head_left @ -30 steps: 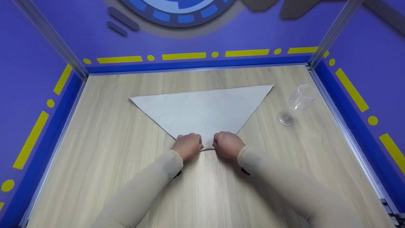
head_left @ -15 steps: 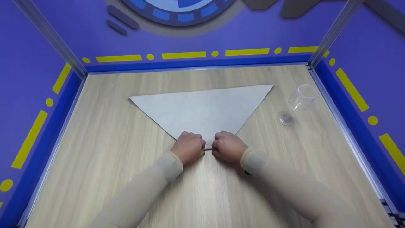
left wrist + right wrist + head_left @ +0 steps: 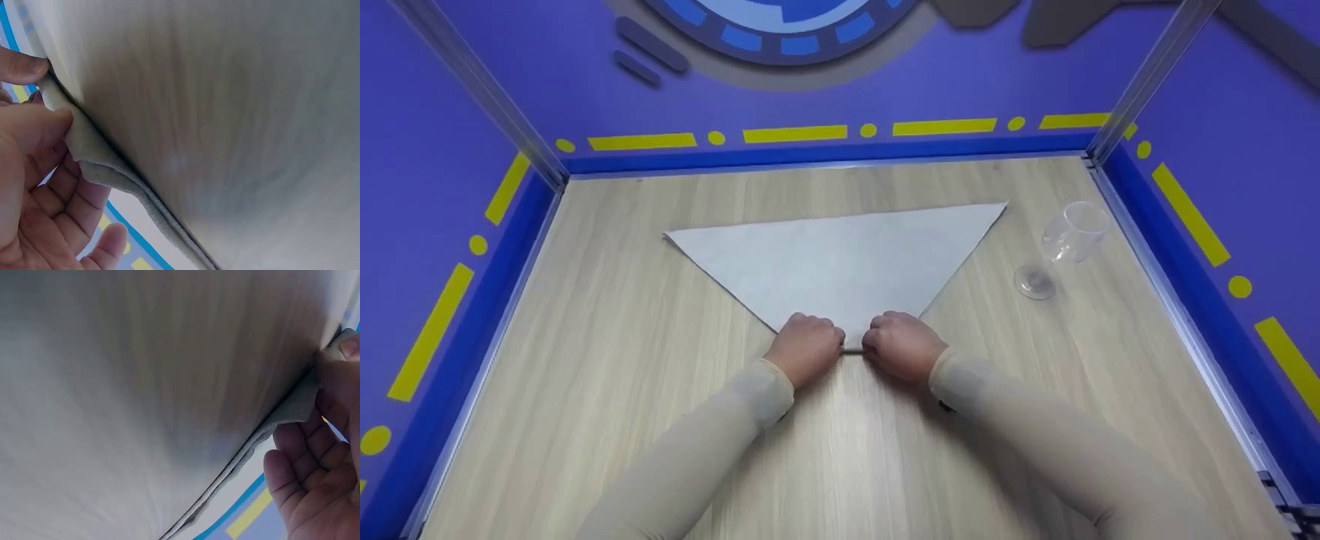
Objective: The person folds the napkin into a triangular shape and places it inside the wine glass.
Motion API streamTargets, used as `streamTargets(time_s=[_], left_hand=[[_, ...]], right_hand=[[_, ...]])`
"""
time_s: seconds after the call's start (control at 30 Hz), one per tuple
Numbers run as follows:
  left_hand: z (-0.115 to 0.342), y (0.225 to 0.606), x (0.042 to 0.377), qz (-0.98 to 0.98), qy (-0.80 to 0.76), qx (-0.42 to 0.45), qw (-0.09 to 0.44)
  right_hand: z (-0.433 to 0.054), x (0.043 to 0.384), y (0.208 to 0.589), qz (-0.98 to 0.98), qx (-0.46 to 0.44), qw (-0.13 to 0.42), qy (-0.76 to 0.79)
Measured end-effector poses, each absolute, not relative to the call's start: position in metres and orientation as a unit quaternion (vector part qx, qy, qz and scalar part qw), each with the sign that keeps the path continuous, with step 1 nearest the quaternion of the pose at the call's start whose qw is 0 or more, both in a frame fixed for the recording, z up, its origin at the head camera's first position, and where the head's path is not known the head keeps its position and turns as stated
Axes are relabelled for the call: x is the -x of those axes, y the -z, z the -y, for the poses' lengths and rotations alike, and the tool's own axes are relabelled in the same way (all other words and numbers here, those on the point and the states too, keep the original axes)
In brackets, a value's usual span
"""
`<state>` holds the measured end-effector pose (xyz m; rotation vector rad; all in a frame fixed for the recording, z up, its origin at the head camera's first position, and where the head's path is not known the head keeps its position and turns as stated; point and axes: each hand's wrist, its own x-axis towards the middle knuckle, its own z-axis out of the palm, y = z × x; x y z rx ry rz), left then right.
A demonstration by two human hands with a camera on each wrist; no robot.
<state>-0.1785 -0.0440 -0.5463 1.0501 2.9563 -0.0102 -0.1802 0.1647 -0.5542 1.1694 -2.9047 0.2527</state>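
A pale grey cloth napkin (image 3: 840, 262) lies on the table as a broad shape with two pointed far corners, narrowing to a short straight near edge. My left hand (image 3: 805, 346) grips the left part of that near edge, and my right hand (image 3: 904, 346) grips the right part, with a small gap between them. From the left wrist, the napkin's layered edge (image 3: 93, 140) shows between thumb and fingers. In the right wrist view the folded edge (image 3: 292, 402) runs into the thumb and fingers likewise. Both hands' thumbs are hidden in the head view.
A clear stemmed glass (image 3: 1074, 234) stands on the right side of the table, beyond the napkin's right edge. Purple panels (image 3: 825, 97) with yellow marks enclose the wooden table (image 3: 607, 360) at the back and both sides.
The napkin's near edge has shifted slightly away from me, and the hands have drawn a little closer together at it. The far corners and the glass have stayed in place.
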Motion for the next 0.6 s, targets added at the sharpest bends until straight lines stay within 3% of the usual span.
streamTargets(time_s=[0.2,0.3,0.6], left_hand=[[0.0475,0.5435,0.1826,-0.956,-0.107,-0.270,0.052],[0.0478,0.5434,0.1842,-0.957,-0.142,-0.242,0.073],[0.0430,0.5453,0.1861,-0.961,-0.145,-0.213,0.096]], right_hand=[[-0.1615,0.1850,0.5488,0.944,-0.279,-0.088,-0.153],[-0.1604,0.1868,0.5490,0.950,-0.242,-0.104,-0.167],[-0.1616,0.1831,0.5520,0.940,-0.322,-0.039,-0.109]])
